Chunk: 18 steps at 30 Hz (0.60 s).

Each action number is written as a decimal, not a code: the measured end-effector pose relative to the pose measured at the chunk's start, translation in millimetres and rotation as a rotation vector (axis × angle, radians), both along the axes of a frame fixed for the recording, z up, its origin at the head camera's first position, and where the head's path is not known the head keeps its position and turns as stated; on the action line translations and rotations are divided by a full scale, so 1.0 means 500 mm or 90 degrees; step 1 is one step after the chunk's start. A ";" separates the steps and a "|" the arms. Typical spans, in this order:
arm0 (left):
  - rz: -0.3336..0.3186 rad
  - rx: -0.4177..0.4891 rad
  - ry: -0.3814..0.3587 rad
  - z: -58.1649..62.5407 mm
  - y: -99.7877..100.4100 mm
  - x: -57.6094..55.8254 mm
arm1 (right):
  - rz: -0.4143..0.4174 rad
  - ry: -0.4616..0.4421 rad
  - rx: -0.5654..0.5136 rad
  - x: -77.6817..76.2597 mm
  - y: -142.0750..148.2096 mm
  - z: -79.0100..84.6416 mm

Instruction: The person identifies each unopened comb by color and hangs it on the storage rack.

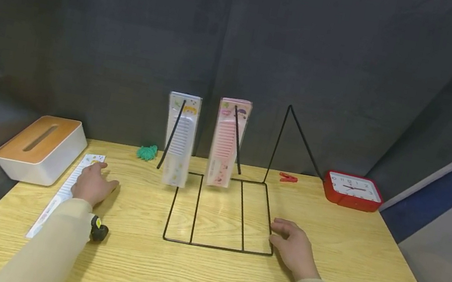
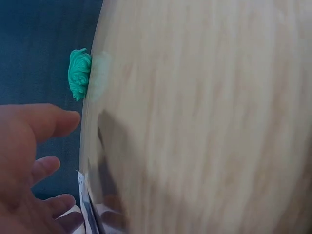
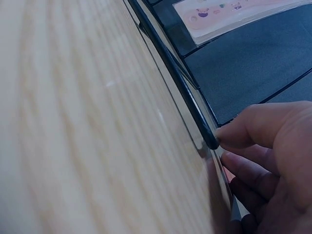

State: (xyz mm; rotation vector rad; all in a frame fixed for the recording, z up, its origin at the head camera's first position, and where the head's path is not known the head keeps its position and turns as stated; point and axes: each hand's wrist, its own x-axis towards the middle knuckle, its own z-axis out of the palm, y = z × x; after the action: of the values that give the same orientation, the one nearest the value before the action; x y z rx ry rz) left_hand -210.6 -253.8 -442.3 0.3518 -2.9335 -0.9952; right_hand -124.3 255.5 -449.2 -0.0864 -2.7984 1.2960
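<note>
My left hand [image 1: 92,184] is over a flat, packaged light-coloured comb [image 1: 56,202] lying on the table at the left. Its fingers are spread apart and part of the pack is hidden under the hand and sleeve. In the left wrist view, the fingertips [image 2: 61,204] are right at the pack's edge. My right hand [image 1: 293,246] is beside the front right corner of a black wire rack [image 1: 216,247]. The right wrist view shows the thumb [image 3: 234,134] at the corner of the rack's base wire, fingers loosely bent. A bluish packaged comb [image 1: 180,140] and a pink packaged comb [image 1: 225,146] hang on the rack's hooks.
A white tissue box [image 1: 55,156] with a wooden lid stands at the back left. Green yarn [image 1: 147,152] lies near the back edge. Behind the rack's right side are a red clip [image 1: 288,178] and a red clock [image 1: 353,191]. A dark curtain [image 1: 134,44] hangs behind the table.
</note>
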 end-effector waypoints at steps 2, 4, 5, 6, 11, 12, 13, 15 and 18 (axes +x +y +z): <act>-0.008 0.010 0.017 -0.001 0.000 0.001 | -0.002 0.000 0.000 -0.001 0.000 -0.002; -0.007 0.010 0.034 -0.001 -0.001 0.003 | -0.002 0.001 0.000 -0.001 0.000 -0.003; -0.003 0.008 0.039 0.000 -0.003 0.004 | -0.002 0.000 -0.001 -0.001 0.000 -0.004; 0.004 0.006 0.039 0.000 -0.005 0.005 | -0.002 0.000 0.000 -0.002 0.001 -0.005; 0.028 -0.019 -0.016 -0.004 -0.026 0.012 | -0.006 -0.007 -0.009 -0.003 0.001 -0.006; 0.031 -0.018 -0.027 -0.005 -0.032 0.014 | -0.004 -0.005 -0.008 -0.003 0.000 -0.005; 0.037 -0.016 -0.036 -0.006 -0.039 0.015 | -0.004 -0.006 -0.010 -0.003 0.000 -0.005; 0.056 -0.007 -0.041 -0.007 -0.050 0.017 | -0.004 -0.007 -0.010 -0.004 0.000 -0.005; 0.091 -0.001 -0.032 -0.011 -0.066 0.020 | -0.001 -0.007 -0.006 -0.004 0.001 -0.005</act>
State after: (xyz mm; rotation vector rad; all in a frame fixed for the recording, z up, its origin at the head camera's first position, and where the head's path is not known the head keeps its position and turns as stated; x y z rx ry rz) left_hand -200.6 -286.7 -447.7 0.5856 -2.9023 -0.9790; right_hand -126.2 256.0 -451.5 -0.0967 -2.8004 1.3127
